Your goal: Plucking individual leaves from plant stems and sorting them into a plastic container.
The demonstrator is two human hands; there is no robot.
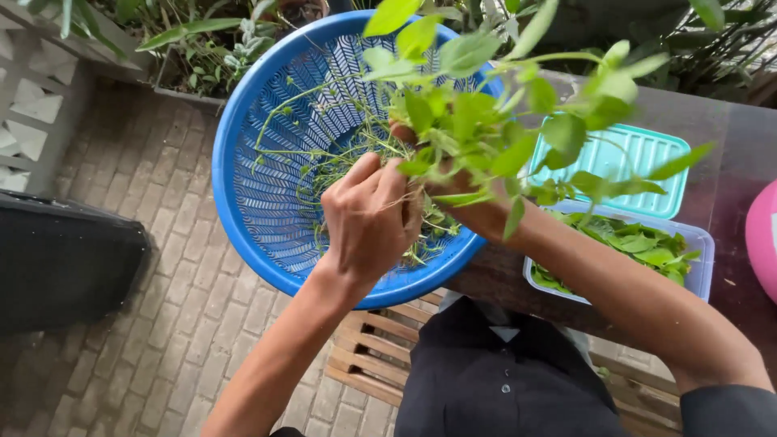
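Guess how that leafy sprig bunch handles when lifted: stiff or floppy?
Likely floppy: the leafy sprigs have thin stems that arc and splay above the right hand. Probably light, being mostly leaves. Possibly fragile, since bare stems already litter the blue basket.

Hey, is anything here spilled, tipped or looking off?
The blue colander sticks out past the dark table edge, over the brick floor, tilted toward the camera. Nothing looks spilled; both hands hold leafy stems above it.
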